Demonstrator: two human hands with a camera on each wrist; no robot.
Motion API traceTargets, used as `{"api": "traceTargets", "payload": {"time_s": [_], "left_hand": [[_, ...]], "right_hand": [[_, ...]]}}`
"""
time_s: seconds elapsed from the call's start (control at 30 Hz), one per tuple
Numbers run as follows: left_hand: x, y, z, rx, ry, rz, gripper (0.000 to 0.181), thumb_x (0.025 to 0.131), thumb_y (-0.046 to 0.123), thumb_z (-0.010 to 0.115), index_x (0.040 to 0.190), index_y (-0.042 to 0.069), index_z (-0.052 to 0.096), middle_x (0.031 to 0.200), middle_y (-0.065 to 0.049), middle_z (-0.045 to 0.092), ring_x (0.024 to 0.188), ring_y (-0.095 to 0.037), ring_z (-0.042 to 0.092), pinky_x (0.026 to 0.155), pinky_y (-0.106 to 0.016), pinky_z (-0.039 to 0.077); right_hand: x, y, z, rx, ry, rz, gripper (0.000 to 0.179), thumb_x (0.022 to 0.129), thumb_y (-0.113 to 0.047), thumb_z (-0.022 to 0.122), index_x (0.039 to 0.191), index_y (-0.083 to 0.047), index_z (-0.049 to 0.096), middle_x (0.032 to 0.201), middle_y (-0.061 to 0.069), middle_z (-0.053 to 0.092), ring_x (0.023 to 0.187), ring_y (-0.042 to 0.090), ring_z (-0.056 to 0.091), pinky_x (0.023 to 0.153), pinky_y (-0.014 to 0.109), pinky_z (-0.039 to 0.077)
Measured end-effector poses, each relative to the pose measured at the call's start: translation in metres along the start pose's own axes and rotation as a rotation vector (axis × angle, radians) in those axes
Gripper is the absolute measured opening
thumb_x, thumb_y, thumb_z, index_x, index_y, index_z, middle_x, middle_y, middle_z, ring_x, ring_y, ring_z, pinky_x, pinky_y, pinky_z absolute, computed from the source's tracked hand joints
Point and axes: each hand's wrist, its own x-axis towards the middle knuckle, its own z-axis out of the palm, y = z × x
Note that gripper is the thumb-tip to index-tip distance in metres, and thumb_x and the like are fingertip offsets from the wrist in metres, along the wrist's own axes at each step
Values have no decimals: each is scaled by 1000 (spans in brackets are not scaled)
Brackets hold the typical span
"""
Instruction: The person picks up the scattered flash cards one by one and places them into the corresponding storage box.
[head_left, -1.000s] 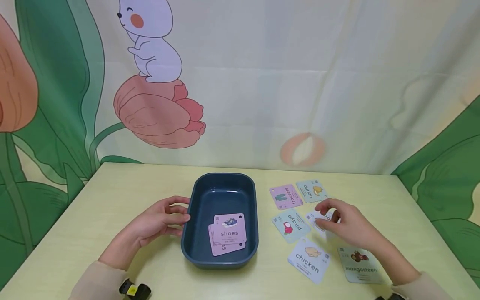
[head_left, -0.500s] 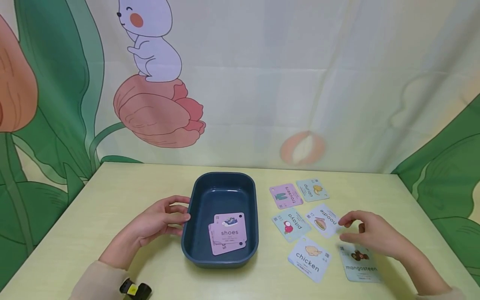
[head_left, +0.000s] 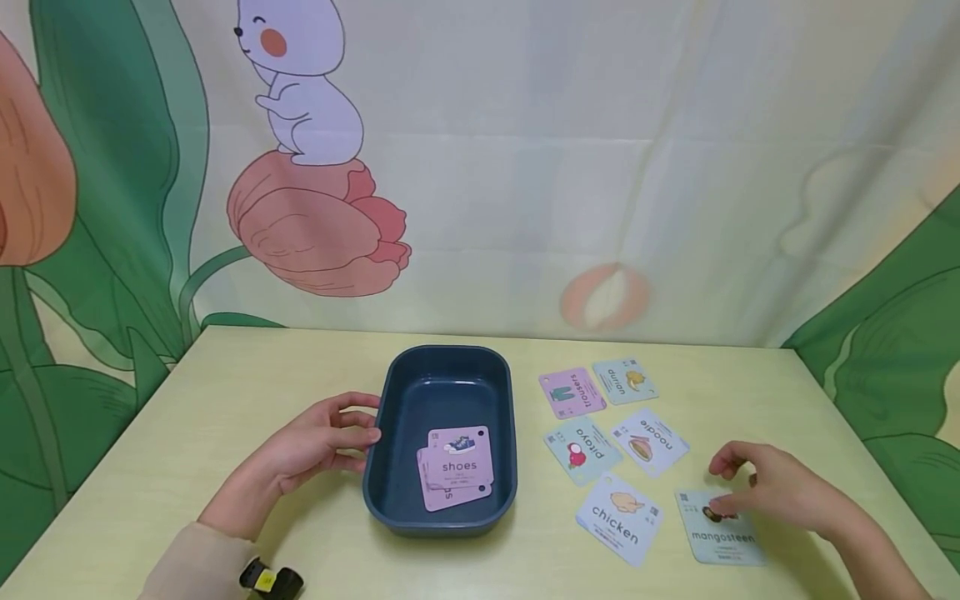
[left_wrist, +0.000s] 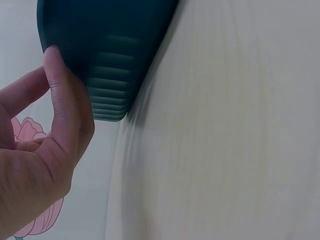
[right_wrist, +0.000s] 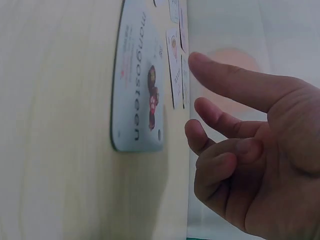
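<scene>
My left hand (head_left: 326, 437) is at the left side of a dark blue tray (head_left: 438, 527), its fingertips touching the rim. The left wrist view shows a fingertip right at the edge of the tray's ribbed outer wall (left_wrist: 107, 77). Inside the tray lies a small stack of pink cards, with the shoes card (head_left: 459, 467) on top. My right hand (head_left: 783, 487) hovers at the far end of the mangosteen card (head_left: 722, 542), overlapping its picture in the head view. Its fingers are loosely bent and hold nothing. In the right wrist view, the mangosteen card (right_wrist: 137, 85) lies beside the fingertips.
Between tray and right hand lie the trousers card (head_left: 572, 393), durian card (head_left: 626, 382), pitoya card (head_left: 583, 450), noodle card (head_left: 651, 442) and chicken card (head_left: 619, 521). The table (head_left: 300, 358) meets a printed curtain (head_left: 480, 208) at the back.
My right hand has moved right and nearer, from over the noodle card to the mangosteen card. The noodle card is now fully visible. My left hand and the tray have stayed put.
</scene>
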Motion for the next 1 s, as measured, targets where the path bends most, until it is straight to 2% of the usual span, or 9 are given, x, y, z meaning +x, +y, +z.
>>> {"api": "traceTargets", "payload": {"time_s": [0.17,0.33,0.47,0.7,1.0], "left_hand": [[0,-1,0,6,-5,9,62,98,7,68,150,-4,35,118,-19,58,90,-25,66,78,-38,61],[0,-1,-1,12,-10,17,61,98,7,68,149,-4,36,117,-19,59,90,-26,66,78,-38,61],[-1,-1,-2,10,-14,20,62,99,7,68,149,-5,35,118,-20,58,90,-26,66,78,-38,61],[0,-2,-2,15,-2,9,62,98,8,68,150,-4,35,121,-21,57,92,-26,67,79,-39,61],[0,-1,-2,7,-9,10,62,99,8,68,150,-4,35,120,-21,57,92,-26,66,78,-38,61]], "right_hand": [[-5,5,2,-31,8,2,51,73,-33,94,105,-8,64,98,3,57,96,23,51,79,36,42],[-10,13,4,-56,9,-52,51,70,-30,96,105,-10,65,98,3,56,94,22,50,74,30,41],[-13,18,4,-47,-16,-54,53,68,-28,97,106,-11,65,100,3,57,95,23,50,77,33,41],[-14,21,7,-63,-43,-43,58,65,-30,98,109,-12,64,105,4,57,100,27,51,88,45,42],[-10,24,8,-75,-10,-53,63,67,-28,97,116,-9,62,106,6,57,99,27,52,87,45,44]]}}
